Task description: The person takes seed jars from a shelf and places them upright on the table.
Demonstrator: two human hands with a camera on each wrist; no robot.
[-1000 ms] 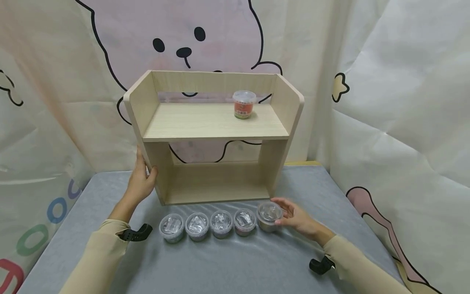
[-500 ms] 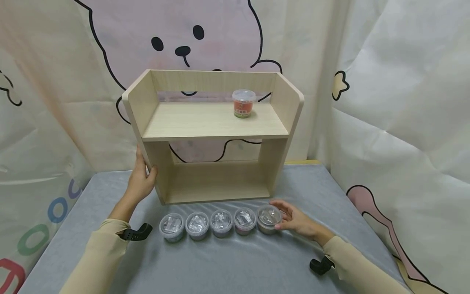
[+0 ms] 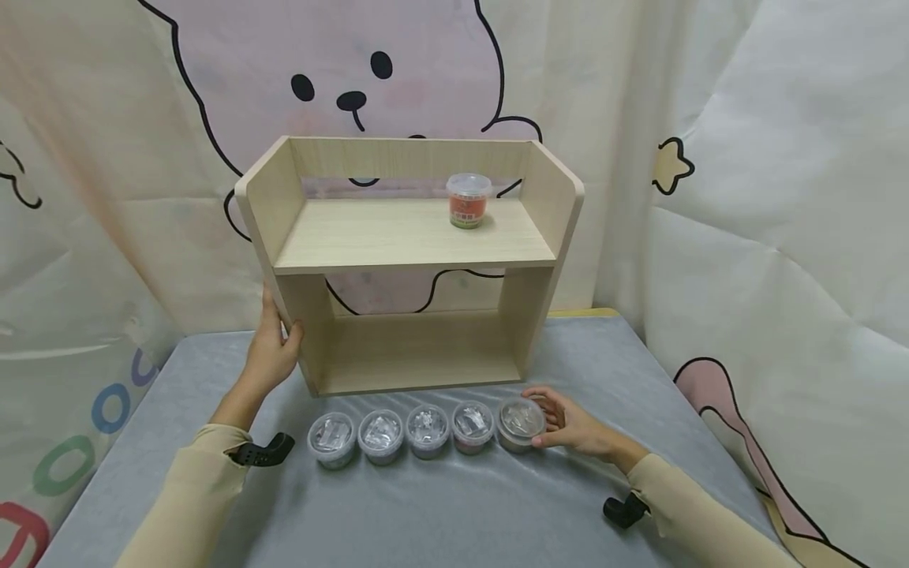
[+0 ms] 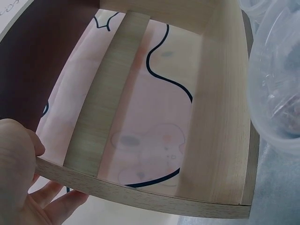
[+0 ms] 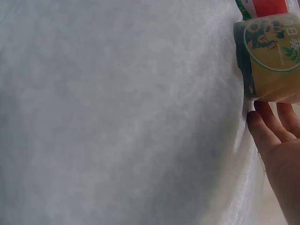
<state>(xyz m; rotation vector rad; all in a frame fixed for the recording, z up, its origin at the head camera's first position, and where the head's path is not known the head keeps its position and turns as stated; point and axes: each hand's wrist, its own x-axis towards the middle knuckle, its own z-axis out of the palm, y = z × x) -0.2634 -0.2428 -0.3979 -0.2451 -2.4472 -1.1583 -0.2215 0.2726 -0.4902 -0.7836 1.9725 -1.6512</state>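
Note:
A two-tier wooden shelf (image 3: pixel 398 237) stands on the table, its left side panel gripped low down by my left hand (image 3: pixel 273 355). In the left wrist view the thumb lies inside the panel (image 4: pixel 140 197), with the fingers around its outer side. My right hand (image 3: pixel 575 432) holds the rightmost lidded plastic tub (image 3: pixel 521 420) between thumb and fingers, at its right side. This tub has a yellowish label (image 5: pixel 274 84) with flowers and a green leaf print in the right wrist view. It ends a row of similar tubs (image 3: pixel 428 430) before the shelf.
A tub with a red-orange label (image 3: pixel 468 203) sits on the right part of the upper tier. Grey-blue cloth (image 3: pixel 426 513) covers the table. Printed curtains (image 3: pixel 781 237) hang behind and at both sides.
The rightmost tub and my right hand have shifted slightly toward me, level with the row. My left hand keeps its grip on the shelf.

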